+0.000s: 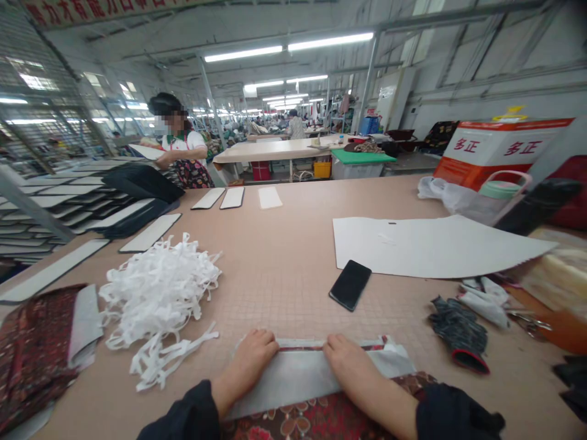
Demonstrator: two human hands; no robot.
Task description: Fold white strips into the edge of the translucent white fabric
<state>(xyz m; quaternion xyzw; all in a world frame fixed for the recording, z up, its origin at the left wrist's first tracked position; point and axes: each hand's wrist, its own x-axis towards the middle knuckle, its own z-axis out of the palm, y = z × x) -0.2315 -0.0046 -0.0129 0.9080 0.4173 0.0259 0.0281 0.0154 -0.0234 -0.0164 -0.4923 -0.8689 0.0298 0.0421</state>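
A dark red flowered fabric (293, 421) with a whitish backing (293, 376) lies at the near edge of the table in front of me. Along its far edge runs a narrow fold, where a thin strip of the red pattern shows. My left hand (252, 357) has its fingers curled down on the left part of this fold. Farther right, my right hand (348, 360) grips the same edge, fingers closed and pressed together. Both fingertips are partly hidden. Left of my hands sits a heap of white fabric strips (160, 287).
A black phone (350, 285) lies beyond my right hand, near a large white sheet (426, 247). Dark gloves (458, 333) rest at right. More patterned fabric (39, 354) lies at left. Behind stacked panels (41, 201), a co-worker (181, 143) holds a white panel.
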